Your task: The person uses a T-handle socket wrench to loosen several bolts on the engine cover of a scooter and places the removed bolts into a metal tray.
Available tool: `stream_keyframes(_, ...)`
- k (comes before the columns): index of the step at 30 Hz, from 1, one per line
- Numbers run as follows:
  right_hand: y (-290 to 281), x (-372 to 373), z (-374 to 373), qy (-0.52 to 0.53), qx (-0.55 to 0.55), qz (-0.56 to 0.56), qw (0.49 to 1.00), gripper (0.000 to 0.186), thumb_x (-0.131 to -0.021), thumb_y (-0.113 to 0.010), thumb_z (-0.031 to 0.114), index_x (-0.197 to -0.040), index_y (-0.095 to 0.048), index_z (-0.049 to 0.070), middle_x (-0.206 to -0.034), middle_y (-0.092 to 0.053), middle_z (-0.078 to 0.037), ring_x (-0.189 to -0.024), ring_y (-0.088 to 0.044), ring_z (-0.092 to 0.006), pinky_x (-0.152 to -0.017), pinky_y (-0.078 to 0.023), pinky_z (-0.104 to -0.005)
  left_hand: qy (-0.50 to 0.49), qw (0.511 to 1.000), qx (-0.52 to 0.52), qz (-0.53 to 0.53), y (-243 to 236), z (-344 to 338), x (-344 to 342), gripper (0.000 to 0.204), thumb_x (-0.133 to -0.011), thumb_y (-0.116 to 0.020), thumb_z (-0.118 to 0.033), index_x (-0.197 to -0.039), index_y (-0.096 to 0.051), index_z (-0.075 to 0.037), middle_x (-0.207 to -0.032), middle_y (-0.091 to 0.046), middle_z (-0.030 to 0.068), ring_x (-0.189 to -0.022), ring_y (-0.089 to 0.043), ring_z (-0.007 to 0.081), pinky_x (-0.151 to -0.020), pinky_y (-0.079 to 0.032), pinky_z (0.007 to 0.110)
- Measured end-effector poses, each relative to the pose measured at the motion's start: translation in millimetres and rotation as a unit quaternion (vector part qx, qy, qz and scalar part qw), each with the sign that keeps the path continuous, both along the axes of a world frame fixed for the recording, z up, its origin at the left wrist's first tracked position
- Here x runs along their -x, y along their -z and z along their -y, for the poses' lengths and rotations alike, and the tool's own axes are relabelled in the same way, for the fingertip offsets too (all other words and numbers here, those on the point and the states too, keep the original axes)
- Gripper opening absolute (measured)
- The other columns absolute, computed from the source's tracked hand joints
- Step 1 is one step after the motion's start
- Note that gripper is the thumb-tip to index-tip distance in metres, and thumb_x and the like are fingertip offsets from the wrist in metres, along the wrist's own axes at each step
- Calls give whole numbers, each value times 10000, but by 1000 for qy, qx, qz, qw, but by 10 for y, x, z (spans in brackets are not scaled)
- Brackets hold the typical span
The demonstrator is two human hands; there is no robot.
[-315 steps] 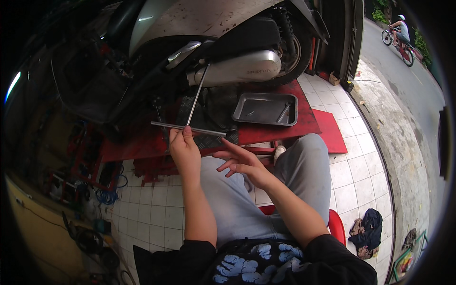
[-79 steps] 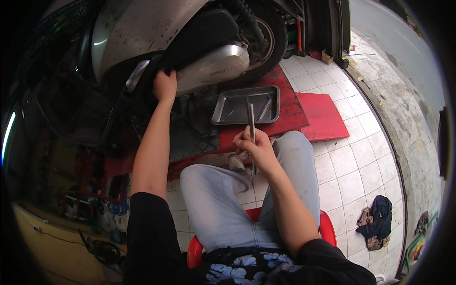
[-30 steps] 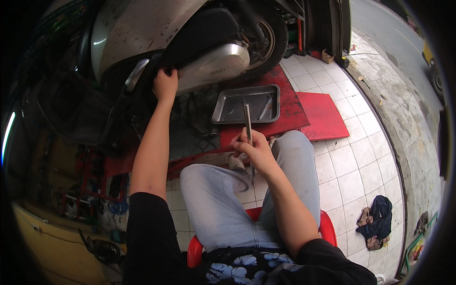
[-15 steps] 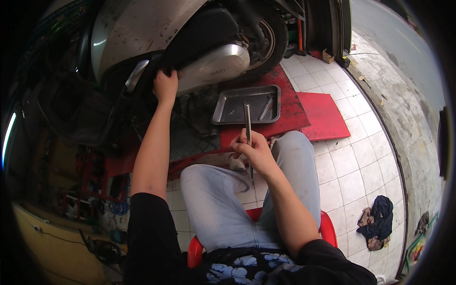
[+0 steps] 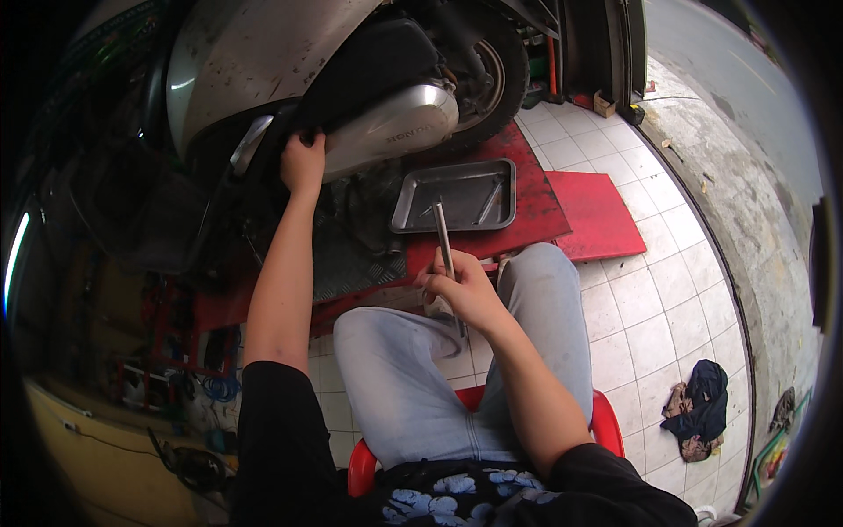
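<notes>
My left hand [image 5: 304,165] reaches up to a scooter [image 5: 255,57], at the dark gap by the left end of its silver engine-side cover [image 5: 395,127]. Its fingers are curled there, their tips hidden, so what they grip cannot be seen. Above my knees, my right hand [image 5: 463,288] is closed round a long, straight metal rod-like tool [image 5: 443,230]. The tool stands nearly upright, its top end leaning toward a metal tray [image 5: 430,187]. A slim wrench-like tool [image 5: 490,202] and a small piece lie in that tray.
The tray rests on a red work platform [image 5: 536,206] under the scooter, and a red ramp [image 5: 597,215] extends to the right. The rear wheel [image 5: 492,83] stands beyond. A red stool [image 5: 362,465] is beneath me. Dark rags [image 5: 698,408] lie on white floor tiles [image 5: 632,338].
The rod-like tool has tilted, its top end swinging left and lower, as my right hand shifted slightly left and down. My left hand stays at the same spot on the scooter.
</notes>
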State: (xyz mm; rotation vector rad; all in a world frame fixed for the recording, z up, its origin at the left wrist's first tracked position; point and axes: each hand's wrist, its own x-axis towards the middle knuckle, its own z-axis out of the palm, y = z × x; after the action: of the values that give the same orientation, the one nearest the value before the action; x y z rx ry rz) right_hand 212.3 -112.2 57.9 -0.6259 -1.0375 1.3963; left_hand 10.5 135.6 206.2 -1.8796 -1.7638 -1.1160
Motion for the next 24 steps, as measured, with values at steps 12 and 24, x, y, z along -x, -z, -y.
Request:
stream_keyframes(12, -131, -84, 112, -20, 1, 12, 1000, 246, -872, -637, 33, -776, -421, 100, -883, -679, -111, -768, -667, -157, -649, -560, -302, -125, 977, 59, -160, 7, -195, -40, 470, -965, -584, -457, -1006, -665, 5, -997, -727, 211, -935, -717, 410, -780, -584, 511)
stream_keyframes(24, -428, -60, 366, -35, -52, 131, 989, 188, -971, -558, 80, -842, -422, 68, -781, -593, -57, -728, -541, -111, -662, -469, -268, 225, 915, 185, 280, 561, 1292, 102, 302, -1044, -573, -283, -1100, -604, 13, -854, -690, 81, -682, -607, 84, -632, -487, 235)
